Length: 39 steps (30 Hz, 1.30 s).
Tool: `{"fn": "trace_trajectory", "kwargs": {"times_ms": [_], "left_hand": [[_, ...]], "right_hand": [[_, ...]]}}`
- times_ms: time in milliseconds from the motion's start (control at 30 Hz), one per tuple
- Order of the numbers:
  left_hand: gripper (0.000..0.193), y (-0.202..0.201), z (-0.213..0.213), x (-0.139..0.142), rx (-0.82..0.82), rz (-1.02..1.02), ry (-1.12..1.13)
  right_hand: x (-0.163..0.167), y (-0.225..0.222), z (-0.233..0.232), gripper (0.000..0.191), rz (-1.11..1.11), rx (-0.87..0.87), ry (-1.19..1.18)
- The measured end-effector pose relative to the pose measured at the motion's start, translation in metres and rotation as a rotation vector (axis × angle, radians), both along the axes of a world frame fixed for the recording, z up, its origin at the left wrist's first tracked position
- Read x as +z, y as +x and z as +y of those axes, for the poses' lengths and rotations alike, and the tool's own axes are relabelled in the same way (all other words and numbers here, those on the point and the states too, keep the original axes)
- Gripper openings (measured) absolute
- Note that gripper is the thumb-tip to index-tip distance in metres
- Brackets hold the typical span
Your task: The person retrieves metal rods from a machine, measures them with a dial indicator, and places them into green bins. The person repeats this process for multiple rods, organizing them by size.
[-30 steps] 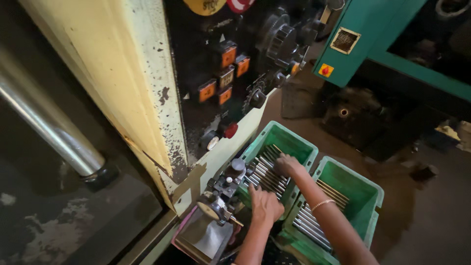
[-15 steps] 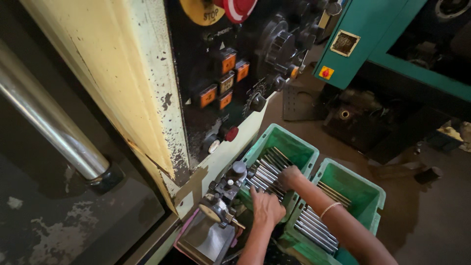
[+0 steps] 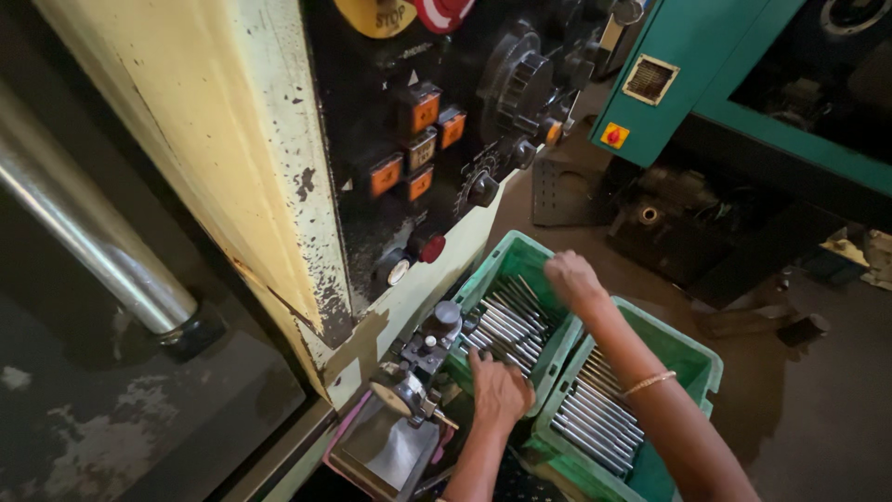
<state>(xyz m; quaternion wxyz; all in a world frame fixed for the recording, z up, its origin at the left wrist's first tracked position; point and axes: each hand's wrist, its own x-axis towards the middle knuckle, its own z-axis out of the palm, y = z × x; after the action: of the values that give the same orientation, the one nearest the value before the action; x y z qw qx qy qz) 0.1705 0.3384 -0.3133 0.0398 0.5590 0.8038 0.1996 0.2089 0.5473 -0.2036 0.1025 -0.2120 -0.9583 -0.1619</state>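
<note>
Workshop floor, dark and oily, beneath a cream machine panel (image 3: 232, 158) with orange buttons (image 3: 415, 139). Left hand (image 3: 499, 392): lower centre, fingers curled, resting on the near green crate (image 3: 506, 256) of metal rods (image 3: 506, 325); what it grips cannot be told. Right hand (image 3: 573, 279): closed loosely, above that crate's far rim. Rods lie just left of it, long axes running from lower right to upper left. Second green crate (image 3: 692, 349) at lower right. Compared with half a second ago, right hand sits higher and further right.

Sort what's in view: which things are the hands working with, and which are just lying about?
In hand:
left hand
right hand
near green crate
metal rods in it

Lying about:
second green crate of rods
orange buttons on the machine panel
steel bar
metal tray
</note>
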Motion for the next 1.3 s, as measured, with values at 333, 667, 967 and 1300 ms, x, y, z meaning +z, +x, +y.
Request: {"fn": "trace_trajectory", "kwargs": {"times_ms": [333, 667, 967, 1300], "left_hand": [[0.034, 0.0, 0.001, -0.008, 0.032, -0.064, 0.011], [0.032, -0.001, -0.001, -0.005, 0.038, -0.056, 0.029], [0.036, -0.003, 0.001, -0.011, 0.012, -0.05, 0.013], [0.038, -0.004, -0.004, -0.003, 0.018, -0.058, 0.042]], "right_hand": [[-0.059, -0.001, -0.025, 0.011, -0.148, -0.208, -0.168], [-0.068, -0.037, -0.047, 0.023, 0.012, -0.326, -0.362], [-0.062, -0.037, -0.034, 0.022, -0.157, -0.383, -0.44], [-0.067, -0.017, -0.045, 0.021, -0.209, -0.378, 0.02]]}}
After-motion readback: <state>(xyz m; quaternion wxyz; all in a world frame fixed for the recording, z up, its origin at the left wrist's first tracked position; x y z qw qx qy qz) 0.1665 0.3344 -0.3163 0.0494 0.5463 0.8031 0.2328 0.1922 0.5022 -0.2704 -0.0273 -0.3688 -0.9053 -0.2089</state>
